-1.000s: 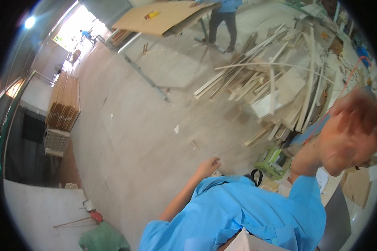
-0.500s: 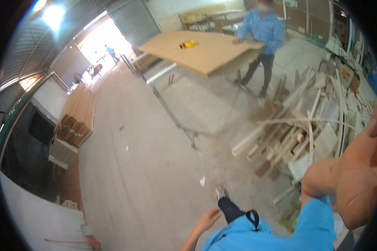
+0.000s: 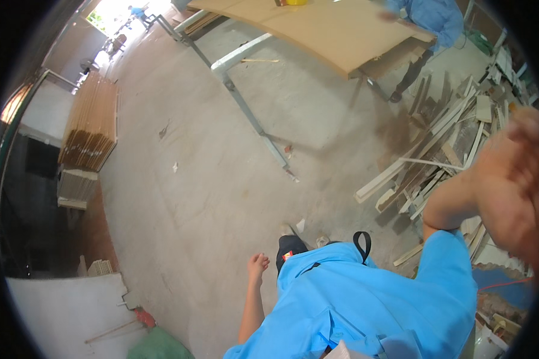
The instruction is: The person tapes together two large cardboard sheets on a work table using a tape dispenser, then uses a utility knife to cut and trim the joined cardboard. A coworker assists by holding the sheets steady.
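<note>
My left hand hangs low beside my dark trousers, its fingers loosely bent and slightly apart with nothing in them. Nearest to it are my leg and the hem of my bright blue shirt. At the right rim my right hand is raised close to the camera, elbow bent. It is smeared by motion, and its fingers run into a dark edge, so I cannot make out whether it holds anything. Ahead stands a metal-framed table with a large brown board on it, out of reach of both hands.
A co-worker in a blue shirt stands at the board's far right. Wood offcuts are heaped on the floor to my right. Stacked brown panels stand at left, and a white panel is at the lower left. A metal table leg reaches the floor ahead.
The view has tipped downward and the table sits higher in it. My left hand has swung up and left in the picture. Both my shoes now show; my right hand stays raised.
</note>
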The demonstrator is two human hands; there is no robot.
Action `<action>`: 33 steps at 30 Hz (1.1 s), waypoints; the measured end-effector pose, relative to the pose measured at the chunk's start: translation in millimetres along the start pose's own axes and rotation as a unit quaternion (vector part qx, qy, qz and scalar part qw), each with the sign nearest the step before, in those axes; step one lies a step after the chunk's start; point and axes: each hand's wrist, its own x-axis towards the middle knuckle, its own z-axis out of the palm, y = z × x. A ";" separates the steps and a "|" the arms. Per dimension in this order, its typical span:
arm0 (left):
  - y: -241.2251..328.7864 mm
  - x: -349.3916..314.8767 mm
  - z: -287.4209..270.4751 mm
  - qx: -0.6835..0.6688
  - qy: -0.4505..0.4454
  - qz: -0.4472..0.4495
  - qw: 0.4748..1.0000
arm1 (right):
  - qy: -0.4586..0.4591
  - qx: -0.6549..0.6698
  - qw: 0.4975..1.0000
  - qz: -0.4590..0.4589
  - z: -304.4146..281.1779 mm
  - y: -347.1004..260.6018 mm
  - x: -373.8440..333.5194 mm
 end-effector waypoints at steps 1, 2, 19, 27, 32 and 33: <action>15.0 13.8 3.0 -0.018 -0.012 0.001 1.000 | 0.018 0.020 0.999 0.033 3.8 34.0 -16.2; 31.7 29.9 4.3 -0.021 -0.010 -0.012 1.000 | 0.022 -0.009 0.996 0.088 7.3 69.7 -37.1; 630.5 257.0 260.7 0.371 -0.241 0.540 0.716 | 0.036 -0.516 0.638 0.570 -4.4 345.1 -341.2; 804.9 256.0 498.3 0.484 -0.259 0.779 0.303 | 0.063 -0.482 0.658 0.575 -37.5 442.5 -353.5; 834.3 268.4 557.1 0.530 -0.394 0.738 0.136 | 0.131 -0.375 0.676 0.621 -40.9 437.7 -351.0; 837.2 270.3 562.5 0.545 -0.399 0.729 0.112 | 0.126 -0.388 0.661 0.630 -40.9 438.2 -348.2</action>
